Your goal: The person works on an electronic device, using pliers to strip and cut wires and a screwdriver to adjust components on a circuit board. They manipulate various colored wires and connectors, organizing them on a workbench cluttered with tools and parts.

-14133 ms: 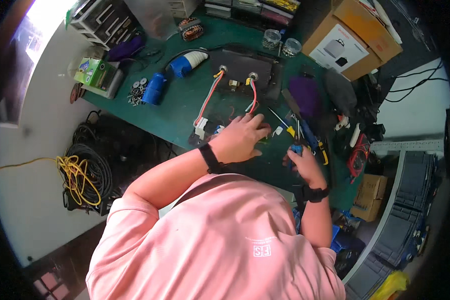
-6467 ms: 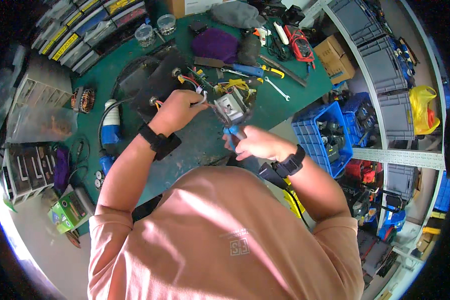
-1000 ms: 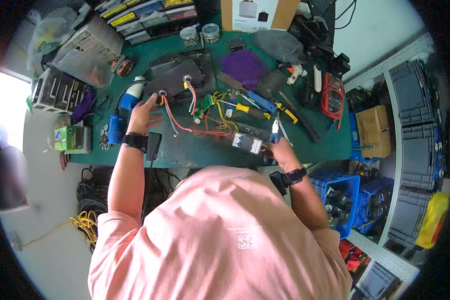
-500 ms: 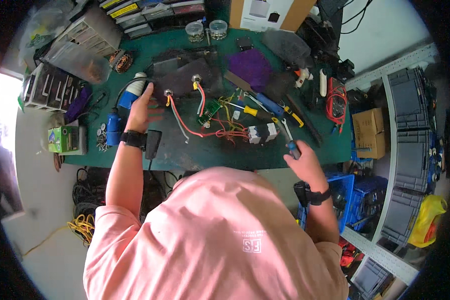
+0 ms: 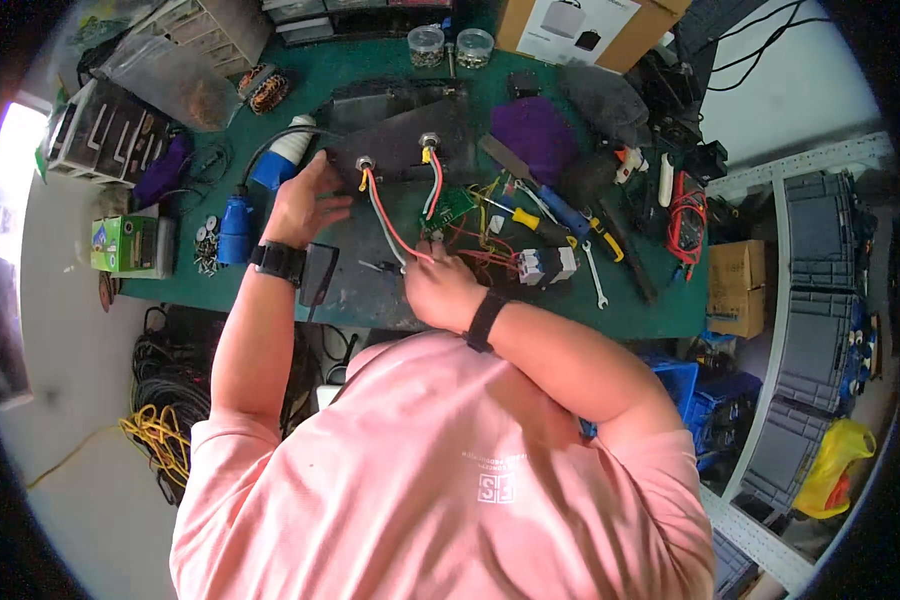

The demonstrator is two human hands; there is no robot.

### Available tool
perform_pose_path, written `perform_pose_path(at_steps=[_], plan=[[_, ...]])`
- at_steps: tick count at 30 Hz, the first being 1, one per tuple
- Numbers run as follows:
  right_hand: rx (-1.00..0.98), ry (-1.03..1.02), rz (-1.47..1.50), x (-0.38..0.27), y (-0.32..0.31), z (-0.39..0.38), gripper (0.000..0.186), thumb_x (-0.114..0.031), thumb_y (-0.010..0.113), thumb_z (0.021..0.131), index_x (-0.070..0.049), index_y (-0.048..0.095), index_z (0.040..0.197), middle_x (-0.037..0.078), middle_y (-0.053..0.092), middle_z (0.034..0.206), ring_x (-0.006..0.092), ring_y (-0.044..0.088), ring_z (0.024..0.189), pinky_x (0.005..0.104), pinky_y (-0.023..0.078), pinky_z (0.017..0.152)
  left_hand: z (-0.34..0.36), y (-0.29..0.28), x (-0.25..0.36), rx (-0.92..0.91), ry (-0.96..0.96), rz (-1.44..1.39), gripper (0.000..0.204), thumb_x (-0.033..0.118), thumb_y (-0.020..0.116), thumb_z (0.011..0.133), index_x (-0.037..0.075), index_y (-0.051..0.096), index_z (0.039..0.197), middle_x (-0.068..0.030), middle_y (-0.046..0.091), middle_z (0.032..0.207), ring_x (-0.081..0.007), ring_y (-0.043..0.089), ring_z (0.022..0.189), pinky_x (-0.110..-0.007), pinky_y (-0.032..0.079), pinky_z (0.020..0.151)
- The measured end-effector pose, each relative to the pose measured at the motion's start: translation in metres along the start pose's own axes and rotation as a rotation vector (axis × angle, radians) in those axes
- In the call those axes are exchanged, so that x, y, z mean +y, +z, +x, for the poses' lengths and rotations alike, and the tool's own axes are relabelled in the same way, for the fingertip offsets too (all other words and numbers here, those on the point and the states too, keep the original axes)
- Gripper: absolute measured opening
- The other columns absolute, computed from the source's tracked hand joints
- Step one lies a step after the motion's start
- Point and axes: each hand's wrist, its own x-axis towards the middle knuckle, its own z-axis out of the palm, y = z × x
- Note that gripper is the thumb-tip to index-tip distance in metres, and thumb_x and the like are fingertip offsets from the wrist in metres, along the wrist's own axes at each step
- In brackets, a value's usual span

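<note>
My left hand (image 5: 310, 205) rests at the left edge of a black metal panel (image 5: 395, 148), its fingers loosely stretched out. Two round threaded connectors, the left connector (image 5: 365, 164) and the right connector (image 5: 429, 141), sit in the panel with red and grey wires. Closed, my right hand (image 5: 448, 290) is in front of the panel, among the grey wire (image 5: 385, 230) and red wire (image 5: 394, 230). A small dark tool (image 5: 378, 266) pokes out left of its fingers; its kind is hard to make out. Beyond this hand lies a green circuit board (image 5: 448, 208), partly covered by wires.
Right of my hand are a white-and-black breaker block (image 5: 547, 265), a wrench (image 5: 596, 275), a yellow-handled screwdriver (image 5: 525, 217) and a red multimeter (image 5: 686, 215). A blue plug (image 5: 235, 230) and loose screws (image 5: 206, 247) lie left. Cardboard box (image 5: 585, 30) at the back.
My right hand has swung left from beside the wrench to the wires before the panel, carrying a tool. The wrench now lies fully visible. My left hand stays at the panel's edge; the view has shifted.
</note>
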Motion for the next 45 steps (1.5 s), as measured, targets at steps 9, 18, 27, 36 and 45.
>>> perform_pose_path(at_steps=[9, 18, 27, 36, 45], plan=[[-0.264, -0.114, 0.096, 0.005, -0.041, -0.009, 0.019, -0.009, 0.055, 0.077, 0.004, 0.066, 0.086, 0.025, 0.066, 0.092, 0.0400, 0.065, 0.090, 0.0465, 0.055, 0.075, 0.007, -0.016, -0.017, 0.114, 0.037, -0.101, 0.054, 0.043, 0.060, 0.093, -0.003, 0.055, 0.121, -0.0149, 0.059, 0.118, -0.0323, 0.063, 0.095, -0.043, 0.052, 0.081], [0.451, 0.114, 0.180, 0.060, -0.152, 0.084, 0.035, -0.024, 0.066, 0.081, 0.002, 0.064, 0.105, 0.025, 0.065, 0.099, 0.0414, 0.062, 0.093, 0.0463, 0.049, 0.081, 0.002, -0.003, -0.020, 0.174, 0.275, 0.120, 0.048, 0.043, 0.062, 0.091, 0.000, 0.061, 0.114, -0.0064, 0.063, 0.099, -0.0194, 0.060, 0.082, -0.034, 0.050, 0.072], [0.321, 0.249, 0.325, 0.100, -0.102, 0.122, 0.034, -0.028, 0.066, 0.087, 0.005, 0.064, 0.093, 0.019, 0.065, 0.081, 0.0293, 0.064, 0.075, 0.0398, 0.047, 0.070, -0.009, 0.009, -0.019, 0.082, 0.275, 0.336, 0.057, 0.039, 0.059, 0.094, -0.006, 0.052, 0.127, -0.0126, 0.062, 0.119, -0.0211, 0.058, 0.105, -0.033, 0.049, 0.079], [0.418, 0.140, 0.662, 0.050, -0.137, 0.127, 0.028, -0.022, 0.068, 0.086, 0.005, 0.066, 0.090, 0.019, 0.067, 0.079, 0.0301, 0.061, 0.069, 0.0350, 0.048, 0.068, -0.030, 0.013, 0.026, 0.072, 0.376, -0.163, 0.043, 0.039, 0.056, 0.097, 0.007, 0.053, 0.126, -0.0043, 0.062, 0.113, -0.0167, 0.059, 0.096, -0.035, 0.049, 0.082], [0.595, -0.262, 0.488, 0.014, -0.080, 0.075, 0.013, -0.009, 0.071, 0.080, 0.000, 0.065, 0.088, 0.016, 0.066, 0.090, 0.0345, 0.064, 0.083, 0.0400, 0.051, 0.074, -0.028, 0.014, -0.001, 0.056, 0.209, -0.347, 0.043, 0.029, 0.069, 0.088, 0.006, 0.052, 0.120, -0.0054, 0.060, 0.103, -0.0165, 0.059, 0.085, -0.031, 0.049, 0.073]])
